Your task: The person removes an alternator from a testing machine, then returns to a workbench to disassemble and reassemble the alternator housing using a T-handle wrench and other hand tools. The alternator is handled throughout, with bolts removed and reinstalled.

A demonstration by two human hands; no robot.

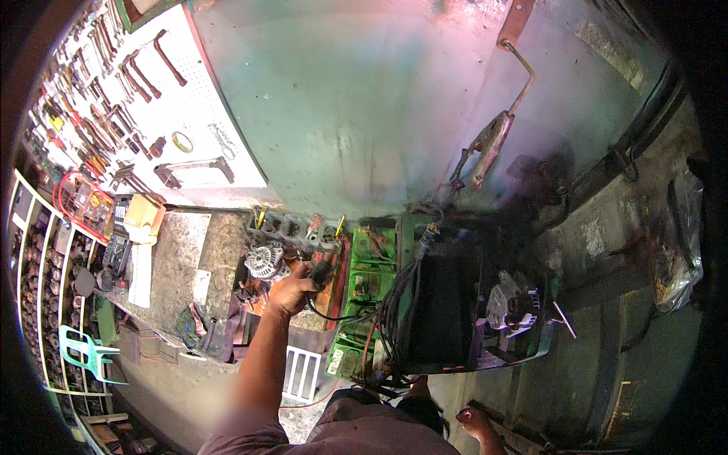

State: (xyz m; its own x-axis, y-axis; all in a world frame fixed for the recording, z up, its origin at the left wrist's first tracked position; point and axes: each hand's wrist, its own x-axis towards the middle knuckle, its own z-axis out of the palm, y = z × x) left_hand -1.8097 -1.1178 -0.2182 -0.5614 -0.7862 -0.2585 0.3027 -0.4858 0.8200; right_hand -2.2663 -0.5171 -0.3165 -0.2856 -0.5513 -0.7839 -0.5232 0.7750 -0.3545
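Inside the curled left hand (290,293): dark corded tool (324,271), probably stiff, kinda hefty, grab its body; can't tell right hand's (473,422) grip.

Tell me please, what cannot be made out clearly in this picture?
In the head view:
Dark object at the left hand: kind unclear; the hand partly covers it.
Right forearm: mostly cut off by the lower edge.
Parts on the left shelves: too small and dark.

Head-worn fisheye view, facing down
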